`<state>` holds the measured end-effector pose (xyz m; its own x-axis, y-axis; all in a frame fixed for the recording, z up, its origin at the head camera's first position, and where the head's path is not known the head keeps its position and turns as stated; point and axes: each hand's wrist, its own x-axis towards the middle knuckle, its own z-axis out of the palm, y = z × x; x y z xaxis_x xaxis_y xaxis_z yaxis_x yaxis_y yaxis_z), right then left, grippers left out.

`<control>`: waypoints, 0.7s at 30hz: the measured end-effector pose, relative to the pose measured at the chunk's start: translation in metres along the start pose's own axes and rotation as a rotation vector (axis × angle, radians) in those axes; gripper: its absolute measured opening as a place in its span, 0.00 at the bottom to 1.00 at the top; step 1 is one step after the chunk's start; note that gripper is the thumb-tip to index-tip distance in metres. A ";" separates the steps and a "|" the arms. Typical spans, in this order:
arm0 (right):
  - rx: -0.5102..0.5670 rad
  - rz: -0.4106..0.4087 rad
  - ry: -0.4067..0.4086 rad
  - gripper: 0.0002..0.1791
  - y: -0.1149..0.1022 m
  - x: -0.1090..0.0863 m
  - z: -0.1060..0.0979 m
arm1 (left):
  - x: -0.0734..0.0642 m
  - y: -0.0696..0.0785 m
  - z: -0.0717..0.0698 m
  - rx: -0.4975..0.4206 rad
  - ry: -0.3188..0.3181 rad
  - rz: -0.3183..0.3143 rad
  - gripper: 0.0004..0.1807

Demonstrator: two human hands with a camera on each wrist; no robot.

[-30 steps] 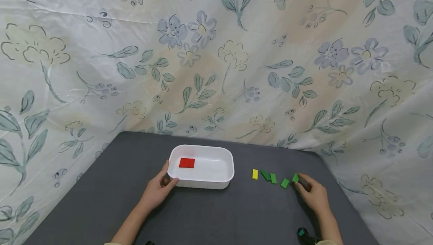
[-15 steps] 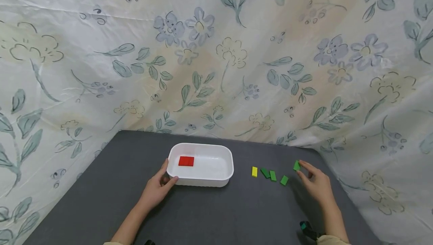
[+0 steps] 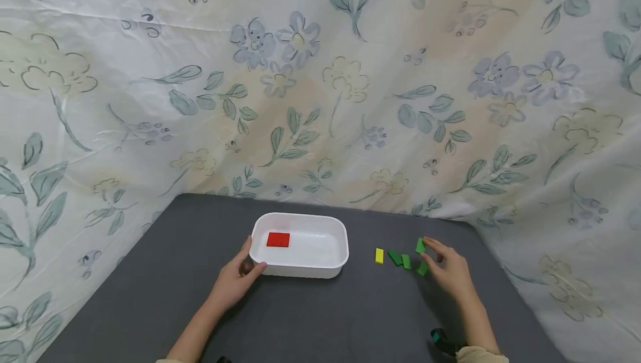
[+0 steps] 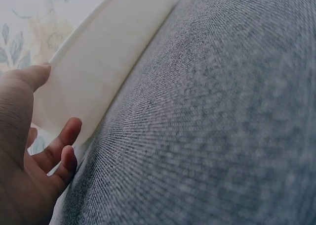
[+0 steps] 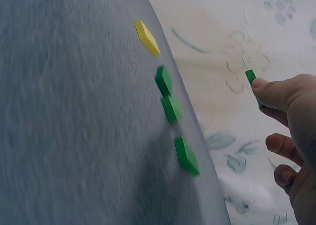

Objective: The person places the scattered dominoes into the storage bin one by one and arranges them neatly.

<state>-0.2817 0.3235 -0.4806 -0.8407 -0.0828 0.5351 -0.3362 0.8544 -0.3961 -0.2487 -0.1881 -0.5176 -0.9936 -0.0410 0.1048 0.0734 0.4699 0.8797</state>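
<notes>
My left hand point(image 3: 233, 278) grips the left end of a white plastic tub point(image 3: 300, 271), thumb at its front wall in the head view. Inside the tub, two red blocks point(image 3: 278, 239) lie side by side at the left. Between thumb and finger, my right hand point(image 3: 450, 271) pinches a green block point(image 5: 251, 77), raised over the table. Three more green blocks lie below it: one nearest the hand point(image 5: 186, 158), a middle one point(image 5: 171, 109) and a darker one point(image 5: 163, 80) touching or close to it. A yellow block point(image 3: 379, 256) lies at the left of this row.
The dark grey cloth-covered table point(image 3: 320, 318) carries the tub and the blocks. A floral curtain point(image 3: 340, 101) hangs behind and along both sides. A black band with a green spot point(image 3: 443, 341) sits at the right wrist.
My right hand has lifted the green block off the table and carried it left, over the other green blocks. The left hand keeps its hold on the tub.
</notes>
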 end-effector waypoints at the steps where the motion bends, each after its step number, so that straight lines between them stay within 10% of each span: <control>1: 0.005 -0.004 0.000 0.23 -0.002 0.002 0.002 | 0.000 0.000 0.000 -0.001 0.000 0.004 0.51; 21: 0.137 -0.064 -0.077 0.24 -0.066 0.027 0.048 | 0.000 0.001 0.000 0.002 0.007 -0.001 0.51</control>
<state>-0.3029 0.2406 -0.4760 -0.8441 -0.1784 0.5056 -0.4403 0.7687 -0.4639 -0.2483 -0.1879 -0.5172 -0.9931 -0.0471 0.1074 0.0727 0.4713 0.8790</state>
